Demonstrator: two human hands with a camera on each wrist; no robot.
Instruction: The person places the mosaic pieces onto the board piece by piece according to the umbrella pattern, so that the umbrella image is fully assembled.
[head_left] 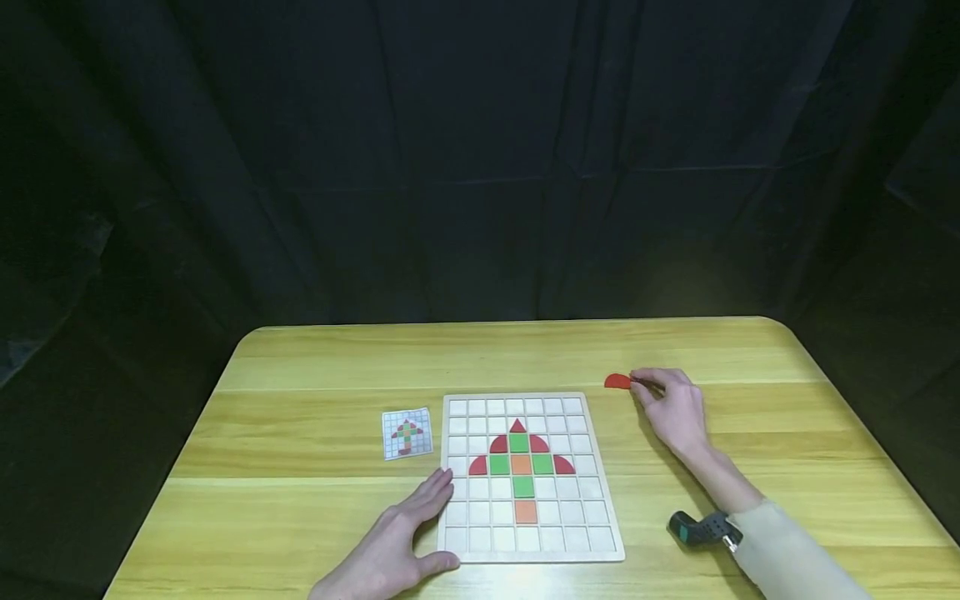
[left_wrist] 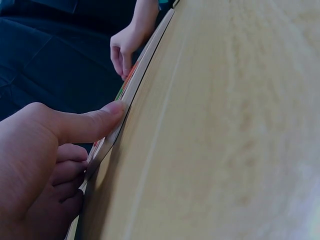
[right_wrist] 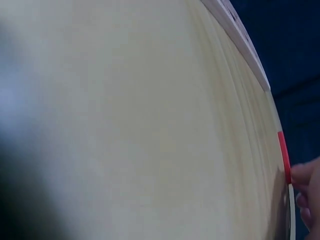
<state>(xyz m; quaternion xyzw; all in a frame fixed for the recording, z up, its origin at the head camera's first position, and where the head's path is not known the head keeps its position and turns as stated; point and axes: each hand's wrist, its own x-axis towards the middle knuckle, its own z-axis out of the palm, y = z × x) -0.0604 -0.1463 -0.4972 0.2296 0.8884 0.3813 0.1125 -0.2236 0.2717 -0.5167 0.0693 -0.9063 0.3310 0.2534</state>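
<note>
A white gridded board (head_left: pixel 557 540) lies on the table, its tiles forming an arrow-like figure of red, green and orange pieces. My left hand (head_left: pixel 392 537) rests at the board's left side, fingers straight against the edge and thumb on the near left corner; the left wrist view shows that thumb (left_wrist: pixel 92 125) on the rim. Beyond the board's far right corner, a flat red half-round piece (head_left: pixel 617 381) is on the table. My right hand (head_left: pixel 677 414) pinches its right end between thumb and forefinger. In the right wrist view the fingertips (right_wrist: pixel 301 172) meet the red piece (right_wrist: pixel 284 155).
Left of the board lies a small printed card (head_left: pixel 407 433) showing a similar coloured figure on a grid. A black wrist camera (head_left: pixel 701 528) sits at my right sleeve (head_left: pixel 787 554). Dark cloth (head_left: pixel 480 167) hangs behind the wooden table (head_left: pixel 300 417).
</note>
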